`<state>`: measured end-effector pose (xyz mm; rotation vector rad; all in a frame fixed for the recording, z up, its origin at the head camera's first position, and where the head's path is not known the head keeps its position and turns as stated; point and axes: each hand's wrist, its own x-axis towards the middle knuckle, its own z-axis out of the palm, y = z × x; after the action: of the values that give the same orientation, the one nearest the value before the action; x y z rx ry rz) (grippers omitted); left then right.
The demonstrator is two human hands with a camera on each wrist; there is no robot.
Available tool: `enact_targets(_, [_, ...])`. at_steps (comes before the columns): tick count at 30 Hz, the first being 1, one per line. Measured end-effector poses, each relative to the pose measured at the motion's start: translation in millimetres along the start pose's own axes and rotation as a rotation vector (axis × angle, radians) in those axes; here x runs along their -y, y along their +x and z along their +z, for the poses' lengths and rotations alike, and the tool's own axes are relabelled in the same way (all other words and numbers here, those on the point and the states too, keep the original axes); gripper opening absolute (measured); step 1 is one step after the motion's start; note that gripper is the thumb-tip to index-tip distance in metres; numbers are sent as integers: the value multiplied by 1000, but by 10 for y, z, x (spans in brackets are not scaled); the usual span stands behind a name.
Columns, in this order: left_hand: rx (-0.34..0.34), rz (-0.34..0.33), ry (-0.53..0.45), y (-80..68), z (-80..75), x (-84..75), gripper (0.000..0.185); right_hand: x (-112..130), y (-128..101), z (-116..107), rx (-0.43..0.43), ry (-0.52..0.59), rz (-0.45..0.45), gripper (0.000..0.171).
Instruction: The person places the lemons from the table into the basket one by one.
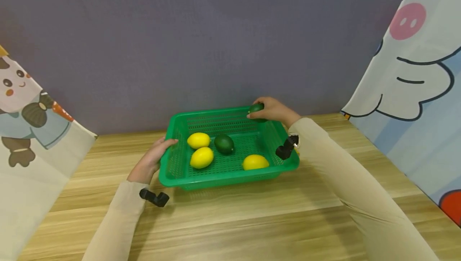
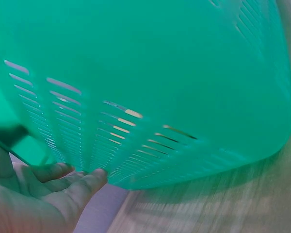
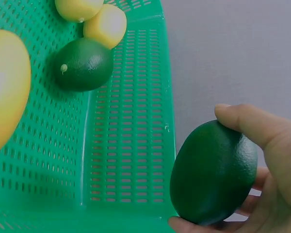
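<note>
The right hand (image 1: 275,111) curls its fingers and thumb round a dark green lime (image 3: 213,172), holding it over the far right corner of the green basket (image 1: 173,173), just above the rim, its long axis roughly upright in the wrist view. The left hand (image 1: 153,159) rests with relaxed, straight fingers against the basket's left wall. Inside the basket lie three lemons (image 1: 201,157) and a second lime (image 1: 224,144). The basket sits on the wooden counter (image 1: 252,221).
</note>
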<state>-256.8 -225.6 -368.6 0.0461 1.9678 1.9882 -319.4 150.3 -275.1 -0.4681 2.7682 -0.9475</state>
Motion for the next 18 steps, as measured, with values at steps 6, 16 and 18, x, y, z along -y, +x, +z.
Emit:
enact_targets(6, [-1,0,-7,0,23,-15,54,30,83,78,45,3,26,66])
enact_targets(16, [6,8,3,-3,40,-17,56,29,148,216,103,16,82,75])
enact_targets(18, [10,13,2,3,38,-11,56,28,159,245,110,-3,90,75])
